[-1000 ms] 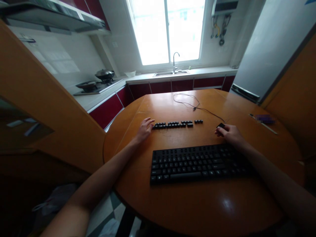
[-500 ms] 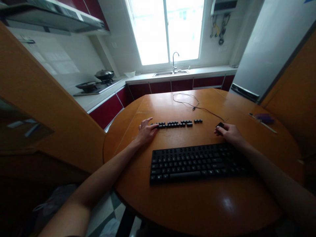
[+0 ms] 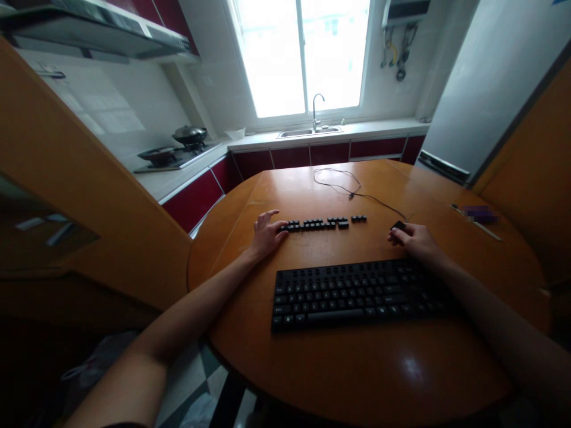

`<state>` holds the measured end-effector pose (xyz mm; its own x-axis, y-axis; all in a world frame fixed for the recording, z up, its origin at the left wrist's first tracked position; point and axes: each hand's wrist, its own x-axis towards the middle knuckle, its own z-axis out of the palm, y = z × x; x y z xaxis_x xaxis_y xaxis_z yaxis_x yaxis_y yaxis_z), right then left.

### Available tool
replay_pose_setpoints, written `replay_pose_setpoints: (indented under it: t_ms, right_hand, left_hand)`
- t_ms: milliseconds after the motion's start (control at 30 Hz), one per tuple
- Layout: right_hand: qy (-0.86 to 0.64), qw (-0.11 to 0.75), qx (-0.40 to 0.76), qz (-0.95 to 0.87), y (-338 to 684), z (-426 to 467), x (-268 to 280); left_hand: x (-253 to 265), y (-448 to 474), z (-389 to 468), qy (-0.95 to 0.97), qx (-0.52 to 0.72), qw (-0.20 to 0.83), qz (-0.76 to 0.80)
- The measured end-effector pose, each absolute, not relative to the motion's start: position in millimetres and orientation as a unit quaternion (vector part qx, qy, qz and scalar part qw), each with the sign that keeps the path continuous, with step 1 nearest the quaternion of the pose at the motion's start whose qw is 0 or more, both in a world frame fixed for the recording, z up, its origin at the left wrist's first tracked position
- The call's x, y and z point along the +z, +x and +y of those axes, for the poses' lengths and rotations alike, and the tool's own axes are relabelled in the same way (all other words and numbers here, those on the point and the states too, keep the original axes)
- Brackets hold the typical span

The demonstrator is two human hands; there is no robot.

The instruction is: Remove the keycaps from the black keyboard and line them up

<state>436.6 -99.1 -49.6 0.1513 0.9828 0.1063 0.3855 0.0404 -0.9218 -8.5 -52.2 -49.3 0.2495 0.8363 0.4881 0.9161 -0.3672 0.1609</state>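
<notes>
Cannot read legends (image 3: 288,319) on keyboard (image 3: 339,297), nor see into pot (image 3: 190,134) beyond, far left. Past keyboard, pinches small black object (image 3: 398,226) in right grip (image 3: 414,238); touches keycap row (image 3: 317,226) with curled left grip (image 3: 266,235) — cannot tell any hold.

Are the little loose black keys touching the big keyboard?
Apart. The head view shows a strip of brown table between the loose black keys and the keyboard.
</notes>
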Motion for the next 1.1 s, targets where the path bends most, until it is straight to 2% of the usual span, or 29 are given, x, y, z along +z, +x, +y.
replay_pose_setpoints:
  t_ms: [367, 1100]
  right_hand:
    - [-0.611, 0.449, 0.329, -0.563, 434.8, -99.2, -48.2]
    - [-0.617, 0.445, 0.332, -0.558, 432.8, -101.6, -44.3]
  left_hand:
    - [-47.5, -4.5, -50.3, -0.802, -0.239, 0.114, -0.536]
    - [-50.2, 0.1, -46.2, -0.781, -0.269, 0.081, -0.557]
